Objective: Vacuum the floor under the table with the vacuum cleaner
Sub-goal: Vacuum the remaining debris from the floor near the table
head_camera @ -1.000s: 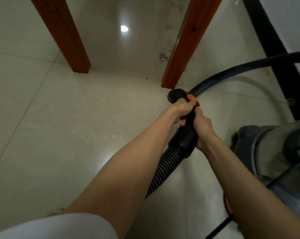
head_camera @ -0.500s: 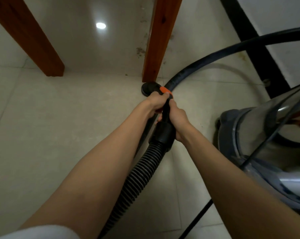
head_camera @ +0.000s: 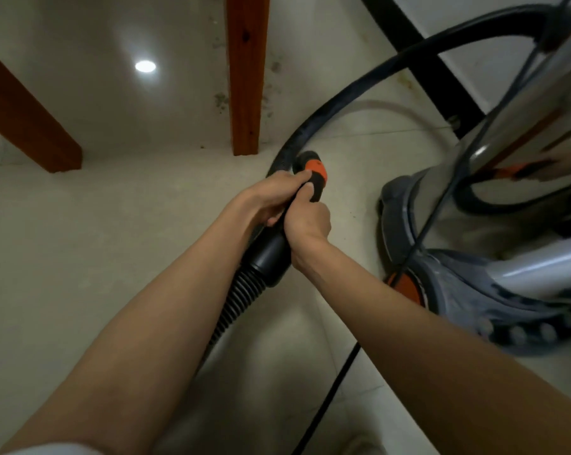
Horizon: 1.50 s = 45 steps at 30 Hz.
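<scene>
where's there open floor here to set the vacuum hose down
Bare tile lies left of both arms, in front of the left table leg, and between the two table legs. It is crowded on the right: the hose, vacuum cleaner and cord fill that side.

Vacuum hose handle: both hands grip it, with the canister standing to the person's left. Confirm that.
Wrong side. In the head view both the left hand and right hand grip the hose handle, but the canister stands to the person's right.
</scene>
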Each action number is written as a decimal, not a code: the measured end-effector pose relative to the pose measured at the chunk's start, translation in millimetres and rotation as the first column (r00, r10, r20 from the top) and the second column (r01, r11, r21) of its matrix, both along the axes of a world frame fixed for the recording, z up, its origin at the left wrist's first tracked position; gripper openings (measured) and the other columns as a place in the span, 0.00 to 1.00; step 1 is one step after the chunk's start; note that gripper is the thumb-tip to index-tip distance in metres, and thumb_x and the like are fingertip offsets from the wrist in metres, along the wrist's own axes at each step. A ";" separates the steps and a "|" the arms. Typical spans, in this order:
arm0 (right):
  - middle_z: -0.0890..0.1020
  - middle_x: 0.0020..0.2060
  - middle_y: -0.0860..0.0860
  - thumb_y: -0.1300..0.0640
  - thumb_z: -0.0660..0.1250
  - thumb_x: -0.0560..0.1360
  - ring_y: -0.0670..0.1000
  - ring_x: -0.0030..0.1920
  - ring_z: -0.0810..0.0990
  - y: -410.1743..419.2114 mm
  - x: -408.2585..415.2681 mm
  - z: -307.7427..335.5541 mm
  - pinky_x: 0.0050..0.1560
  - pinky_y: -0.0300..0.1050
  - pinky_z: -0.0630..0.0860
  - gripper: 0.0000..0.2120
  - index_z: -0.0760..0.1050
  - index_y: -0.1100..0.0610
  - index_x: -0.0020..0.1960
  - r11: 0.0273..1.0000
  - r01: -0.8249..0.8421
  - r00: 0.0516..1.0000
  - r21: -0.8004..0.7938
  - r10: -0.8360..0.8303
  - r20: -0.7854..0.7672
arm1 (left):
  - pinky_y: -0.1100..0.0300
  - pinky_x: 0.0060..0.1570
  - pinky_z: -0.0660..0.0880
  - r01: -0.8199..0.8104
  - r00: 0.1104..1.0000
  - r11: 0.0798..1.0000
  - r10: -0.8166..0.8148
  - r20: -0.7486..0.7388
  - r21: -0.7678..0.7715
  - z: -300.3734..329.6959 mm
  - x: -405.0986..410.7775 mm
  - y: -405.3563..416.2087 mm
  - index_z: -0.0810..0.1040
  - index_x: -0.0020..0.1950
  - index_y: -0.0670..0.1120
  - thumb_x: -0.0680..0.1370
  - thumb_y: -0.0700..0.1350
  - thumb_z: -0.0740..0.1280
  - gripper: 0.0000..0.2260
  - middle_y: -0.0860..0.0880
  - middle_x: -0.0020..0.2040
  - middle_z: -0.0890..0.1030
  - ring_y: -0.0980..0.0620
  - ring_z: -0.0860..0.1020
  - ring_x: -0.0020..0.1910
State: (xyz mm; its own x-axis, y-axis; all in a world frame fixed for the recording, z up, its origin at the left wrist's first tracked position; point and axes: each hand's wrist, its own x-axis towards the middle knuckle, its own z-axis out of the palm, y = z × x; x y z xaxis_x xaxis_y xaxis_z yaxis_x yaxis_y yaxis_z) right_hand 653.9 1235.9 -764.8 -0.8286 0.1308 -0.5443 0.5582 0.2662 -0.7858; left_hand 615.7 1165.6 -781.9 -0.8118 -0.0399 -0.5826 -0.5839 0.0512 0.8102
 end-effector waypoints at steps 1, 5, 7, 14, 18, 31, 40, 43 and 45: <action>0.78 0.41 0.53 0.45 0.49 0.83 0.49 0.34 0.76 4.5 4.9 1.1 0.34 0.39 0.75 0.22 0.72 0.61 0.60 1.000 0.025 0.999 0.006 -0.025 0.025 | 0.48 0.51 0.73 0.041 0.999 0.999 -0.041 0.034 0.000 0.0 3.7 4.7 0.73 0.60 0.37 0.73 0.58 0.62 0.27 0.36 0.53 0.80 0.42 0.77 0.46; 0.80 0.47 0.55 0.46 0.48 0.83 0.50 0.36 0.74 19.3 20.9 -0.8 0.40 0.40 0.69 0.24 0.72 0.63 0.62 0.994 0.099 0.991 0.045 -0.102 0.083 | 0.45 0.64 0.68 0.168 0.980 0.986 -0.168 0.107 0.012 -5.2 13.2 21.6 0.71 0.64 0.35 0.79 0.54 0.61 0.24 0.35 0.62 0.76 0.38 0.75 0.62; 0.80 0.53 0.56 0.46 0.48 0.83 0.54 0.44 0.78 24.7 25.2 -1.8 0.42 0.42 0.68 0.25 0.72 0.63 0.63 0.988 0.145 0.983 0.058 -0.151 0.102 | 0.44 0.65 0.67 0.205 0.972 0.979 -0.204 0.117 0.004 -7.4 15.2 28.7 0.71 0.63 0.34 0.80 0.53 0.60 0.23 0.35 0.62 0.76 0.37 0.74 0.63; 0.78 0.38 0.53 0.44 0.49 0.82 0.51 0.33 0.76 36.7 32.7 -4.1 0.33 0.43 0.71 0.23 0.71 0.62 0.59 0.957 0.288 0.937 -0.019 -0.278 0.213 | 0.50 0.62 0.72 0.328 0.934 0.945 -0.323 0.150 -0.010 -6.9 16.2 47.6 0.69 0.66 0.34 0.80 0.53 0.59 0.24 0.37 0.60 0.78 0.43 0.77 0.59; 0.80 0.39 0.55 0.44 0.49 0.82 0.52 0.33 0.76 41.3 31.6 -5.3 0.37 0.43 0.72 0.23 0.71 0.62 0.53 0.944 0.330 0.919 -0.020 -0.317 0.236 | 0.58 0.43 0.74 0.369 0.919 0.929 -0.359 0.163 -0.030 -6.8 12.0 55.6 0.70 0.64 0.35 0.81 0.53 0.58 0.22 0.42 0.47 0.78 0.49 0.77 0.44; 0.77 0.41 0.56 0.45 0.49 0.83 0.53 0.36 0.76 49.9 3.2 -3.3 0.43 0.46 0.74 0.21 0.70 0.61 0.58 0.971 0.240 0.953 0.019 -0.239 0.186 | 0.66 0.23 0.70 0.170 0.979 0.984 -0.162 0.125 -0.054 -13.3 -5.8 63.2 0.74 0.60 0.37 0.80 0.53 0.60 0.20 0.45 0.38 0.77 0.51 0.75 0.33; 0.82 0.50 0.61 0.43 0.50 0.81 0.58 0.46 0.82 32.7 5.8 36.5 0.50 0.50 0.79 0.24 0.71 0.63 0.57 0.991 -0.103 0.978 0.088 0.085 0.189 | 0.57 0.49 0.74 -0.079 0.969 0.991 0.051 0.242 0.106 38.9 3.9 26.4 0.66 0.68 0.35 0.82 0.48 0.58 0.21 0.38 0.62 0.76 0.44 0.76 0.59; 0.80 0.40 0.57 0.47 0.51 0.82 0.51 0.31 0.78 35.2 14.2 83.0 0.34 0.43 0.75 0.20 0.70 0.63 0.59 0.978 -0.205 0.963 0.040 0.194 0.189 | 0.57 0.53 0.74 -0.136 0.962 0.982 0.098 0.254 0.135 77.7 14.3 17.1 0.68 0.67 0.34 0.81 0.50 0.58 0.22 0.38 0.60 0.76 0.45 0.76 0.57; 0.78 0.39 0.56 0.50 0.51 0.82 0.49 0.27 0.76 38.8 16.5 118.9 0.30 0.42 0.74 0.17 0.68 0.62 0.59 0.968 -0.249 0.951 0.009 0.243 0.189 | 0.57 0.53 0.75 -0.166 0.955 0.973 0.119 0.271 0.159 110.7 18.1 14.0 0.69 0.66 0.35 0.81 0.51 0.59 0.22 0.39 0.60 0.77 0.45 0.77 0.57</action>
State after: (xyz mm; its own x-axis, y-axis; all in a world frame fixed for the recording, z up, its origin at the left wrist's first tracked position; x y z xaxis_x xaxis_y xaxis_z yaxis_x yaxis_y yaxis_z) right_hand 670.4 1274.7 -645.9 -0.7227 -0.0443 -0.6898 0.6067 0.4373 -0.6638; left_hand 633.8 1179.6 -671.1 -0.6263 -0.0206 -0.7793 -0.7646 -0.1788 0.6192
